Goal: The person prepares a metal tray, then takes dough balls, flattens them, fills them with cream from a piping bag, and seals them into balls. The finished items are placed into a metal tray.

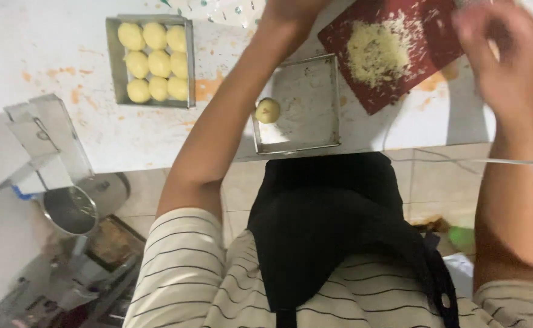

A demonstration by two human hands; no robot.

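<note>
My left hand [291,8] reaches to the far edge of the white table [54,42]; only its wrist and heel show, the fingers are cut off by the frame. My right hand [497,51] is blurred and hovers over the right end of a red cutting board [430,36] that carries a heap of grated cheese [377,51]; its fingers look bunched. Between my arms lies a square metal tray [309,121] with a single yellow dough ball [268,110] at its left rim. A second metal tray [113,61] at the left is filled with several yellow dough balls [158,62].
The table has orange smears around the trays. I wear a black apron [321,231] over a striped shirt. Left of me, below the table, are a white box-like object [23,146] and a metal bowl [69,209]. Tiled floor shows on the right, with something green [461,237].
</note>
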